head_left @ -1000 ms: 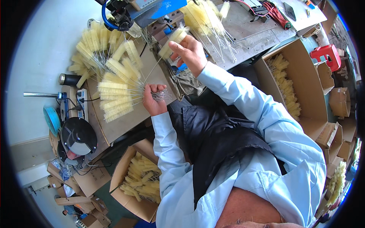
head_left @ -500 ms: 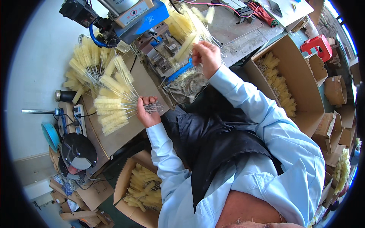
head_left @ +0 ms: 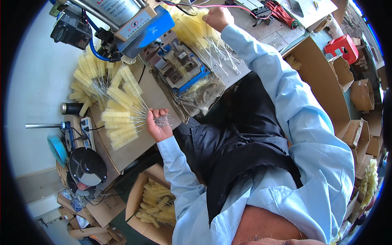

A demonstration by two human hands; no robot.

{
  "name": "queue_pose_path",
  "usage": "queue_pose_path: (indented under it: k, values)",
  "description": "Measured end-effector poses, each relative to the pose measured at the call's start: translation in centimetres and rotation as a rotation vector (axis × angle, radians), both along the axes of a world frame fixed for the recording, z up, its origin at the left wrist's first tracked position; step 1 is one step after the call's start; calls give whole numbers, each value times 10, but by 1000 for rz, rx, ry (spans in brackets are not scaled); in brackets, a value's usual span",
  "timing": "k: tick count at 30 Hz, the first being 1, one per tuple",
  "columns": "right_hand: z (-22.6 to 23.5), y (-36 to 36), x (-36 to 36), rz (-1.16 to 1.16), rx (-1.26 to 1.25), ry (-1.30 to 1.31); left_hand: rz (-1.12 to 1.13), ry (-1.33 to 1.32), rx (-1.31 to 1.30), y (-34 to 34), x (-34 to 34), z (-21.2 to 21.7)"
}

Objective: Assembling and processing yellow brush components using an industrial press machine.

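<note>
My left hand [head_left: 160, 124] is closed round the wire handles of a fanned bunch of bottle brushes [head_left: 121, 124]. Their pale yellow bristles point left, and the looped wire ends stick out past my fingers. My right hand [head_left: 219, 18] is reached out to the far side, its fingers curled against a pile of similar brushes [head_left: 188, 30] on the metal table. What its fingertips hold, if anything, is hidden. Between the hands sits a press fixture [head_left: 181, 67] with a blue bar, under the blue-and-silver press head [head_left: 152, 32]. Bits of bristle litter the fixture.
More brushes [head_left: 92, 71] lie behind the left bunch. A cardboard box of brushes [head_left: 155, 202] stands low at the left; another large box [head_left: 318, 81] is at the right. A black round device [head_left: 87, 164], red gloves [head_left: 279, 12] and a red plastic object [head_left: 342, 48] are around.
My right hand has moved away from the fixture, up to the far brush pile. The brush that was over the fixture is gone from there. My left hand keeps its bunch in place.
</note>
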State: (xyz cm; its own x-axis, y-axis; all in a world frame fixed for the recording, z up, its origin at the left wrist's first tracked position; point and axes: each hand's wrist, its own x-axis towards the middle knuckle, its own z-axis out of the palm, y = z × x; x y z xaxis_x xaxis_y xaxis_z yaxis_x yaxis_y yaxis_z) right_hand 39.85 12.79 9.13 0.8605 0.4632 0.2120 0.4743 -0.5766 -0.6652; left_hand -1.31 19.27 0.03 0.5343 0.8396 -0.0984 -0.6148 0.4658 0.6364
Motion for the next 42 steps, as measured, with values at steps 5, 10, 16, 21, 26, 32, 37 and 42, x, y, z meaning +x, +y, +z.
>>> queue_pose_path:
  k: [5, 10, 16, 21, 26, 32, 37, 42]
  values:
    - [-13, 14, 22, -78, -131, -187, 0, 19, -7, -3, 4, 5]
    - [-34, -2, 40, -122, -153, -182, -4, 26, 4, -3, 4, 8]
    - [-38, -5, 41, -86, -95, -118, -8, 21, -5, -1, 6, 9]
    - [-27, -4, 24, -186, 296, -283, -27, -52, -39, 4, 2, 0]
    - [-21, -31, -94, 260, 745, -38, 38, -47, -69, 2, -5, -1]
    - [-4, 4, -236, 753, 592, 175, -74, -17, 141, -3, 0, 7]
    - [35, 33, -270, 828, 527, 401, -87, 33, 290, -12, 7, 8]
    - [56, 10, -290, 908, 933, 499, 94, 106, 144, -17, -2, 9]
